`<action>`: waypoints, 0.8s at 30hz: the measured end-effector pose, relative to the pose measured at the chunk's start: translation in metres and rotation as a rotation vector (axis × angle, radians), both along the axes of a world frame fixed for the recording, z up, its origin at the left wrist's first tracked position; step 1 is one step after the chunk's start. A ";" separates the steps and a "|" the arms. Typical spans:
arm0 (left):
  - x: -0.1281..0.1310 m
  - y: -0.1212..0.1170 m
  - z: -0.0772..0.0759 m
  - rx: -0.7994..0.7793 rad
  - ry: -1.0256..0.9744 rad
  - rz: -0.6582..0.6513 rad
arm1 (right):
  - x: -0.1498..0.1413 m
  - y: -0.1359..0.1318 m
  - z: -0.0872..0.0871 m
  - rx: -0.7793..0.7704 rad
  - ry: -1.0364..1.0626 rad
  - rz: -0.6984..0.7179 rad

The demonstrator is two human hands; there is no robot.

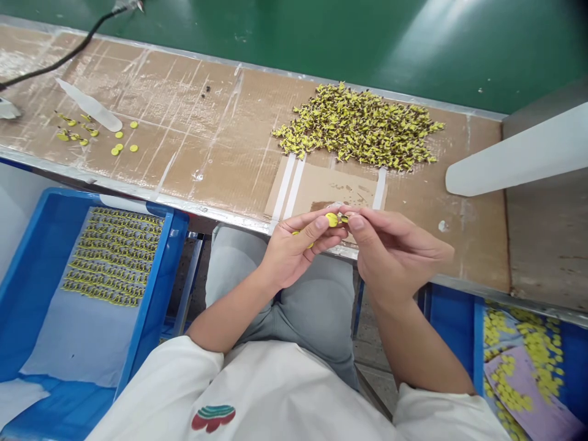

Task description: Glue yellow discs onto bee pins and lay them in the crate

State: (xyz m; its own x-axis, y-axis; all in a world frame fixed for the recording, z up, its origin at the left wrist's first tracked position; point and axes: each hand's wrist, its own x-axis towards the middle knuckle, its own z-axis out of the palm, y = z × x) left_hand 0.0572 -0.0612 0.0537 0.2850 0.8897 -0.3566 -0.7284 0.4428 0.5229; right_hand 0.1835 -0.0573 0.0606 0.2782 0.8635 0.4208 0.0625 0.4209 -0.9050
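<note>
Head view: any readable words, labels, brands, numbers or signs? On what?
None readable.
Shirt: a green-and-red graphic, no legible lettering.
Yellow disc in the left hand: any marking too small to read.
Left blue bin: no legible print on the visible sides.

Yellow disc (pixel 331 219), small and round, pinched between the left fingers (pixel 315 231), broad face in view. Just to its right, dark-and-yellow piece (pixel 344 218) at the tips of the right fingers (pixel 361 227), exact form too small to tell. Further yellow pieces (pixel 310 245) partly hidden among the left fingers, near the bench (pixel 220 153) edge.
</note>
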 end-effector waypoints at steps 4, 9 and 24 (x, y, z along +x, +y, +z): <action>0.000 0.000 0.000 0.029 -0.007 0.001 | 0.000 0.000 0.000 0.012 0.000 0.002; 0.000 0.000 0.000 0.024 0.022 -0.001 | 0.000 0.001 0.000 0.006 -0.038 -0.022; 0.002 0.000 -0.005 0.053 0.026 0.032 | 0.002 0.000 -0.001 0.058 -0.164 -0.056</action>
